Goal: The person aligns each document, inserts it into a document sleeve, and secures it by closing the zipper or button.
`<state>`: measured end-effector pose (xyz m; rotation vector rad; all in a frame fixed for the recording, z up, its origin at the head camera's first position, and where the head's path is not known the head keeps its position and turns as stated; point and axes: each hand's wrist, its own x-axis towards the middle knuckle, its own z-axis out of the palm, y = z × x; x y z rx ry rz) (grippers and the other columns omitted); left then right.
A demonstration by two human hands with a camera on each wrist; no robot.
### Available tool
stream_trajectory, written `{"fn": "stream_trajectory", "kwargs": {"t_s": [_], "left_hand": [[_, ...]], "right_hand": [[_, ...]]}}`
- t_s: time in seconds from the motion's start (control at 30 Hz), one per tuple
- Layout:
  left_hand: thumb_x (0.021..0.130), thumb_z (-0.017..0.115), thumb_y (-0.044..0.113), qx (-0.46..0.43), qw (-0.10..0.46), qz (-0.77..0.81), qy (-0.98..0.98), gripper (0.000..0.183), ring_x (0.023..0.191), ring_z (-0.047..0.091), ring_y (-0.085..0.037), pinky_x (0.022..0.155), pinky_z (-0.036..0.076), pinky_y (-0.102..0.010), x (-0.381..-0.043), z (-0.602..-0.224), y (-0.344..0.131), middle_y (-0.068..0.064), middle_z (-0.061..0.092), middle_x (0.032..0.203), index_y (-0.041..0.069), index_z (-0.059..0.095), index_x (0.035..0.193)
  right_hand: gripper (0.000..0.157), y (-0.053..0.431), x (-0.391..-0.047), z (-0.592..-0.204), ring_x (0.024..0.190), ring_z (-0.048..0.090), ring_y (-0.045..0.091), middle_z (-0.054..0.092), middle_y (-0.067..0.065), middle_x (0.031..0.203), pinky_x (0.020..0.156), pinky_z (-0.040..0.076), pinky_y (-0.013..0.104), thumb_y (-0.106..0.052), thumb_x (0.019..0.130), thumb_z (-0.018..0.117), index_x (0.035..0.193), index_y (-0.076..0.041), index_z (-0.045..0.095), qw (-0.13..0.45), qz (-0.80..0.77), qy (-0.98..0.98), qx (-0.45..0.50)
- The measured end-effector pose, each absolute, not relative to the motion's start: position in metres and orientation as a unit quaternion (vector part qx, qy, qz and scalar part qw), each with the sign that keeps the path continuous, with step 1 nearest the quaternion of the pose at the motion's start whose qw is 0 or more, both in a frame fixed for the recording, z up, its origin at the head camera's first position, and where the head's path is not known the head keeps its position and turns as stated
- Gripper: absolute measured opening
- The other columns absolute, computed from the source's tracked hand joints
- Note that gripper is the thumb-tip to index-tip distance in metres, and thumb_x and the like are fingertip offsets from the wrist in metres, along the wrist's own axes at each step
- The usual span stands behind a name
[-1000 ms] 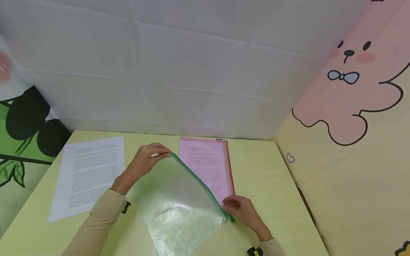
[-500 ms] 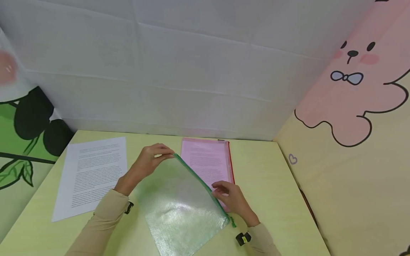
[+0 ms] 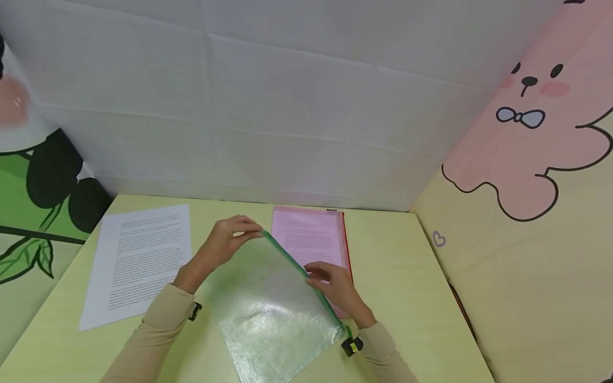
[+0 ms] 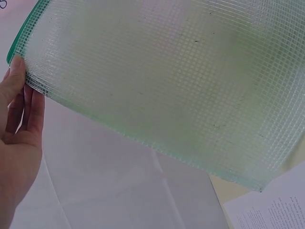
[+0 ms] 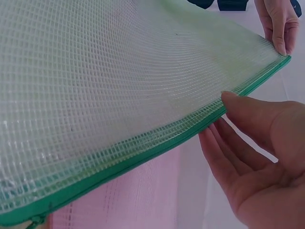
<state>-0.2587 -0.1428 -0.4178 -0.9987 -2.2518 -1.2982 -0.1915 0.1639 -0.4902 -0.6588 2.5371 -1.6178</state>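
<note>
A clear mesh zipper pouch (image 3: 273, 314) with a green zipper edge slants across the front middle of the table in the head view. My left hand (image 3: 225, 242) pinches its upper corner, thumb on one face and fingers behind, as the left wrist view shows. Midway down the green edge, my right hand (image 5: 259, 152) has its thumb on top and fingertips underneath, pinching the pouch. A green zipper pull (image 3: 348, 331) hangs at the lower right corner, near the right wrist. Behind the pouch lies a pink pouch (image 3: 311, 234) with a red zipper edge and a printed sheet inside, partly covered.
A printed white sheet (image 3: 143, 255) lies at the left on the pale yellow table (image 3: 392, 276), close to the left forearm. A white cloth wall (image 3: 287, 106) rises behind the table, and a wall with a pink bear print (image 3: 522, 149) stands at the right.
My right hand has slid from the pouch's lower right corner up along the green edge to its middle, toward the left hand. The left hand still grips its corner.
</note>
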Motion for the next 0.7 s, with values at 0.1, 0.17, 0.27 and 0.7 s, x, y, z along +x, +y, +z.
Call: {"fn": "stream_trajectory", "kwargs": {"t_s": [0.1,0.17,0.27,0.7], "left_hand": [[0.078,0.079,-0.013,-0.355,0.186,-0.456,-0.794,0.021,0.083,0.07,-0.025,0.075,0.054,-0.015,-0.259,-0.418,-0.142,-0.009,0.073,0.092,-0.002,0.079,0.096],[0.078,0.079,-0.012,-0.352,0.191,-0.457,-0.794,0.021,0.084,0.07,-0.025,0.075,0.054,-0.015,-0.259,-0.419,-0.142,-0.008,0.073,0.092,-0.002,0.079,0.096],[0.08,0.08,-0.009,-0.336,0.19,-0.458,-0.801,0.019,0.084,0.069,-0.022,0.075,0.054,-0.015,-0.258,-0.419,-0.14,-0.007,0.074,0.093,-0.001,0.079,0.097],[0.084,0.084,0.006,-0.242,0.184,-0.452,-0.839,0.031,0.092,0.069,-0.025,0.081,0.059,-0.041,-0.241,-0.427,-0.142,-0.011,0.072,0.103,0.0,0.075,0.113]], "right_hand": [[0.025,0.16,-0.194,-0.492,0.098,0.073,0.03,0.074,0.014,0.11,0.086,0.061,0.036,-0.003,0.092,0.075,0.117,0.001,0.072,0.024,-0.528,0.821,-0.214],[0.021,0.157,-0.195,-0.492,0.096,0.073,0.028,0.075,0.012,0.106,0.083,0.061,0.033,-0.002,0.091,0.075,0.112,0.0,0.075,0.015,-0.523,0.826,-0.208],[0.016,0.154,-0.195,-0.491,0.093,0.074,0.026,0.077,0.011,0.102,0.078,0.061,0.027,-0.001,0.09,0.076,0.107,-0.001,0.077,-0.001,-0.515,0.835,-0.195],[0.016,0.159,-0.195,-0.502,0.094,0.074,0.027,0.077,0.009,0.101,0.083,0.06,0.028,-0.003,0.088,0.079,0.104,-0.002,0.08,0.007,-0.536,0.83,-0.153]]}}
